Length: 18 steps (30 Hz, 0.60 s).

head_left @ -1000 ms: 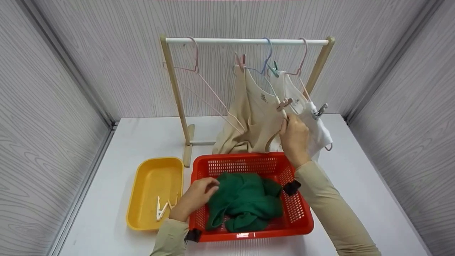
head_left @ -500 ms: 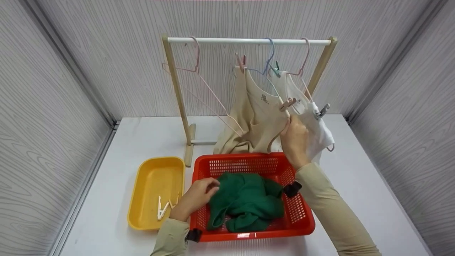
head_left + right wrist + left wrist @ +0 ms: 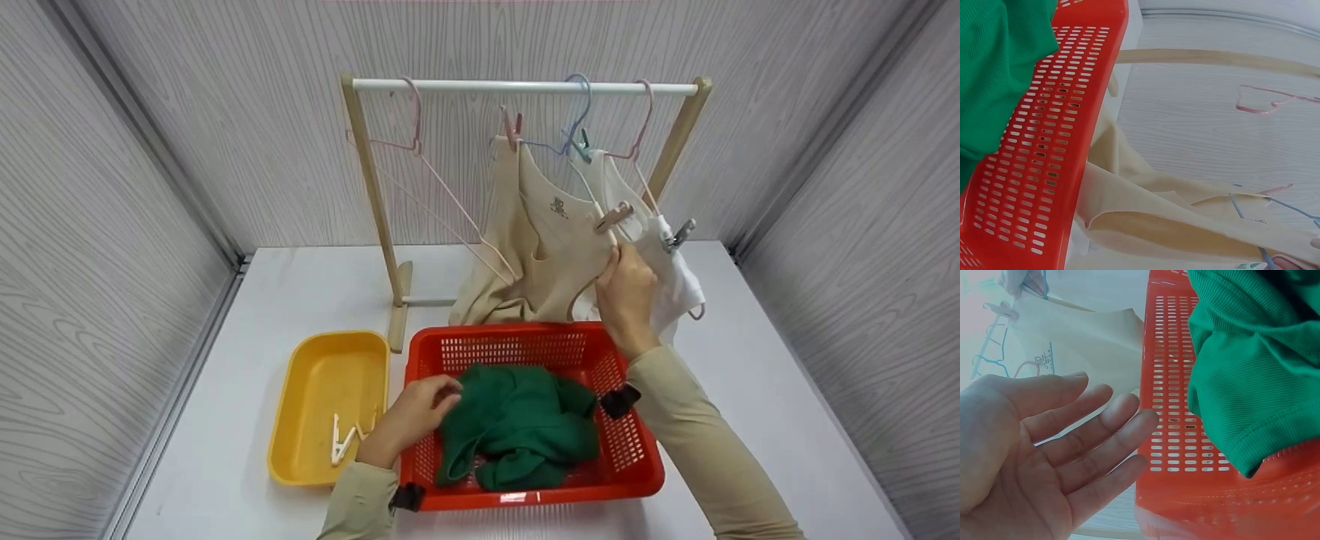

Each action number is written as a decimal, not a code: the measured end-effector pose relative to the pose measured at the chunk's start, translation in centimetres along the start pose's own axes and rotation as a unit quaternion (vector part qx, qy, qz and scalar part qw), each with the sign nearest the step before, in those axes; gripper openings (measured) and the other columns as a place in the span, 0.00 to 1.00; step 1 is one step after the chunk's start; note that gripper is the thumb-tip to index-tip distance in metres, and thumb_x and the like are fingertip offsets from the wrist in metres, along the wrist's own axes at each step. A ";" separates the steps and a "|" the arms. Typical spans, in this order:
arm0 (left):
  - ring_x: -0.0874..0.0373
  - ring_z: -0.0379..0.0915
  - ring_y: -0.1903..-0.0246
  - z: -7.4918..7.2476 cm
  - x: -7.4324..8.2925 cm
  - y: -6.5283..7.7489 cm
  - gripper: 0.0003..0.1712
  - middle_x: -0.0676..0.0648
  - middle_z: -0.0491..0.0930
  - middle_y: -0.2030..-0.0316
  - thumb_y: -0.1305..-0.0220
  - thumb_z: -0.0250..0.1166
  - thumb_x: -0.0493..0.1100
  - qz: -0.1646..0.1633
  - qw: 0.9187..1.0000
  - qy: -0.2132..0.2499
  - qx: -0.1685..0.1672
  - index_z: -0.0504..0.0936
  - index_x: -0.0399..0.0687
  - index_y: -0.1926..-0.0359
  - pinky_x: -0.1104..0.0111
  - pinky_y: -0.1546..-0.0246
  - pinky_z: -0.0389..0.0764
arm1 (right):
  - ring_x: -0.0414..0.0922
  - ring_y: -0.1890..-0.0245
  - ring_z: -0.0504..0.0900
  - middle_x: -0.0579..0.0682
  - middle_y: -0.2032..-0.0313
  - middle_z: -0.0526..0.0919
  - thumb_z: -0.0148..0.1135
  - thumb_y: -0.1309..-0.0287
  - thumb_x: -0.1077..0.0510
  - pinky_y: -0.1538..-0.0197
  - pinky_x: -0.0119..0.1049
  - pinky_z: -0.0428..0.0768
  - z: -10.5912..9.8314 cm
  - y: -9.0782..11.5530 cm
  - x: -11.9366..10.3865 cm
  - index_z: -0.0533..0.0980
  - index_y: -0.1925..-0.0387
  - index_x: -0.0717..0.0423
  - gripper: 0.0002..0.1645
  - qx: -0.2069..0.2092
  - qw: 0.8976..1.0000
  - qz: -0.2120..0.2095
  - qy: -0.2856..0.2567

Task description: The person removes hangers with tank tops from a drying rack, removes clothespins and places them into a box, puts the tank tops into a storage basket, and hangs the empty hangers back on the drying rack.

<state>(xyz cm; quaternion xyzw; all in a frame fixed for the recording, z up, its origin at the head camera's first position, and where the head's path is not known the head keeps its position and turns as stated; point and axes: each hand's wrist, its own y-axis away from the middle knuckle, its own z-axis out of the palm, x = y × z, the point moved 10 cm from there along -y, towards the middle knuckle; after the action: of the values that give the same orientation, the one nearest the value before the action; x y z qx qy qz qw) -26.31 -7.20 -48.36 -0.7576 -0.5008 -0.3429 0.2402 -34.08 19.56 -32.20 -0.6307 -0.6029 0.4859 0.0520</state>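
My right hand (image 3: 628, 292) pinches the right edge of a beige sleeveless top (image 3: 562, 244) by the end of its blue hanger (image 3: 580, 124). Just above those fingers a light brown clothespin (image 3: 615, 216) clips the fabric. A pink clothespin (image 3: 512, 131) holds the other shoulder. In the right wrist view the top (image 3: 1145, 219) stretches beside the basket, the fingers barely showing at the lower edge. Over the left rim of the red basket (image 3: 421, 356) hovers my left hand (image 3: 420, 411), fingers loose and palm bare in the left wrist view, near a crumpled green garment (image 3: 517, 427).
A white rod (image 3: 480, 86) on wooden posts carries the hangers. One bare pink hanger (image 3: 450, 196) hangs at left. Behind the beige top hangs a white top (image 3: 671, 281), clipped with green and grey clothespins. The yellow tray (image 3: 289, 405) at left contains white clothespins (image 3: 341, 442).
My right hand has shifted slightly right, drawing the beige top's shoulder along. The blue hanger's hook has slid a little right on the rod. My left hand stays put.
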 end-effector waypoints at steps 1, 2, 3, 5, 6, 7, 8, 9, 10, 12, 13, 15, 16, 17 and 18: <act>0.49 0.77 0.56 0.0 0.1 0.0 0.10 0.39 0.82 0.53 0.31 0.56 0.40 0.004 1.000 -0.001 0.002 0.79 0.41 0.53 0.52 0.47 0.81 | 0.70 0.68 0.80 0.71 0.72 0.81 0.48 0.33 0.62 0.64 0.60 0.76 -0.1 0.0 0.0 0.75 0.65 0.70 0.13 0.002 1.000 0.000 -0.001; 0.49 0.77 0.56 0.0 0.2 -0.1 0.10 0.39 0.83 0.53 0.31 0.57 0.40 0.008 1.000 -0.002 0.004 0.79 0.40 0.53 0.52 0.47 0.81 | 0.70 0.68 0.80 0.70 0.72 0.81 0.48 0.33 0.62 0.64 0.60 0.75 -0.2 0.0 0.1 0.75 0.65 0.70 0.13 0.003 1.000 0.000 -0.003; 0.49 0.77 0.56 0.0 0.3 -0.1 0.10 0.39 0.83 0.54 0.31 0.57 0.40 0.012 1.000 -0.002 0.006 0.79 0.40 0.54 0.52 0.47 0.80 | 0.70 0.68 0.80 0.70 0.72 0.81 0.48 0.33 0.62 0.64 0.60 0.75 -0.4 0.0 0.1 0.75 0.65 0.70 0.13 0.004 1.000 0.001 -0.005; 0.48 0.78 0.56 0.0 0.5 -0.1 0.10 0.39 0.83 0.54 0.31 0.57 0.40 0.019 1.000 -0.006 0.009 0.79 0.40 0.54 0.52 0.46 0.80 | 0.69 0.69 0.80 0.69 0.72 0.81 0.49 0.33 0.62 0.65 0.59 0.75 -0.6 0.1 0.0 0.75 0.65 0.69 0.13 0.006 1.000 0.002 -0.009; 0.48 0.78 0.56 0.0 0.6 -0.1 0.10 0.39 0.83 0.54 0.31 0.57 0.40 0.021 1.000 -0.007 0.010 0.79 0.40 0.54 0.52 0.46 0.80 | 0.69 0.69 0.80 0.69 0.72 0.81 0.49 0.33 0.62 0.65 0.59 0.75 -0.7 0.1 0.0 0.75 0.65 0.70 0.13 0.008 1.000 0.000 -0.011; 0.48 0.78 0.56 0.0 0.7 -0.1 0.10 0.39 0.83 0.54 0.31 0.57 0.40 0.023 1.000 -0.008 0.010 0.79 0.40 0.54 0.52 0.46 0.80 | 0.68 0.70 0.79 0.68 0.73 0.80 0.49 0.33 0.62 0.66 0.59 0.75 -0.9 0.2 -0.1 0.75 0.65 0.69 0.13 0.010 1.000 0.000 -0.013; 0.48 0.78 0.55 0.1 0.7 -0.2 0.10 0.39 0.83 0.54 0.31 0.57 0.40 0.022 1.000 -0.008 0.009 0.79 0.41 0.54 0.52 0.46 0.80 | 0.68 0.71 0.79 0.68 0.73 0.80 0.49 0.33 0.62 0.66 0.58 0.74 -1.0 0.2 -0.1 0.75 0.65 0.69 0.13 0.011 1.000 0.002 -0.016; 0.48 0.78 0.55 0.1 0.7 -0.2 0.10 0.39 0.83 0.54 0.31 0.57 0.40 0.021 1.000 -0.008 0.008 0.79 0.40 0.54 0.52 0.45 0.80 | 0.67 0.72 0.79 0.67 0.74 0.80 0.49 0.33 0.63 0.67 0.58 0.74 -1.1 0.3 -0.1 0.75 0.65 0.69 0.12 0.013 1.000 0.003 -0.019; 0.48 0.78 0.56 0.2 0.8 -0.3 0.10 0.39 0.83 0.54 0.31 0.57 0.40 0.023 1.000 -0.011 0.008 0.79 0.40 0.54 0.52 0.46 0.80 | 0.66 0.73 0.78 0.67 0.75 0.79 0.49 0.33 0.63 0.67 0.57 0.74 -1.2 0.3 -0.1 0.75 0.65 0.70 0.12 0.014 1.000 0.003 -0.023; 0.48 0.78 0.56 0.2 0.9 -0.4 0.10 0.39 0.83 0.54 0.31 0.57 0.40 0.022 1.000 -0.012 0.010 0.80 0.40 0.54 0.52 0.46 0.80 | 0.64 0.74 0.77 0.66 0.75 0.79 0.49 0.33 0.63 0.68 0.56 0.74 -1.5 0.4 -0.2 0.75 0.65 0.70 0.12 0.018 0.999 0.003 -0.031; 0.48 0.78 0.56 0.3 1.0 -0.5 0.11 0.39 0.83 0.54 0.31 0.57 0.40 0.022 1.000 -0.014 0.011 0.80 0.39 0.53 0.52 0.46 0.80 | 0.63 0.75 0.76 0.66 0.76 0.78 0.49 0.33 0.63 0.68 0.55 0.73 -1.7 0.4 -0.2 0.75 0.65 0.70 0.12 0.020 0.999 0.004 -0.035; 0.47 0.78 0.55 0.3 1.3 -0.7 0.11 0.39 0.83 0.54 0.31 0.57 0.39 0.024 0.999 -0.016 0.015 0.79 0.38 0.53 0.52 0.45 0.80 | 0.62 0.76 0.75 0.66 0.76 0.78 0.50 0.33 0.64 0.68 0.54 0.73 -2.1 0.5 -0.4 0.76 0.65 0.71 0.12 0.027 0.999 0.001 -0.043; 0.47 0.78 0.55 0.4 1.5 -0.7 0.11 0.39 0.83 0.54 0.31 0.57 0.39 0.026 0.999 -0.020 0.016 0.79 0.38 0.53 0.51 0.45 0.79 | 0.61 0.76 0.74 0.66 0.76 0.78 0.50 0.34 0.64 0.69 0.54 0.72 -2.3 0.5 -0.6 0.76 0.65 0.71 0.12 0.031 0.998 -0.002 -0.046; 0.47 0.78 0.54 0.4 1.6 -0.8 0.11 0.39 0.83 0.53 0.31 0.56 0.39 0.025 0.999 -0.020 0.017 0.79 0.38 0.53 0.52 0.45 0.79 | 0.61 0.76 0.74 0.66 0.77 0.78 0.50 0.34 0.65 0.69 0.53 0.72 -2.5 0.6 -0.7 0.76 0.65 0.71 0.12 0.035 0.998 -0.004 -0.048; 0.47 0.78 0.53 0.5 1.8 -0.9 0.12 0.39 0.83 0.53 0.31 0.56 0.39 0.025 0.999 -0.019 0.018 0.79 0.38 0.53 0.51 0.44 0.79 | 0.60 0.77 0.74 0.66 0.77 0.78 0.51 0.34 0.65 0.69 0.52 0.72 -2.7 0.7 -0.8 0.76 0.65 0.72 0.11 0.038 0.998 -0.005 -0.050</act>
<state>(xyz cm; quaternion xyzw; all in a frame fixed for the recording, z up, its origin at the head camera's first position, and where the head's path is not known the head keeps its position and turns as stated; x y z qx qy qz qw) -26.53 -5.44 -47.28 -0.7718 -0.4924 -0.3132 0.2525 -31.66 20.13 -30.83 -0.5999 -0.5894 0.5389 0.0481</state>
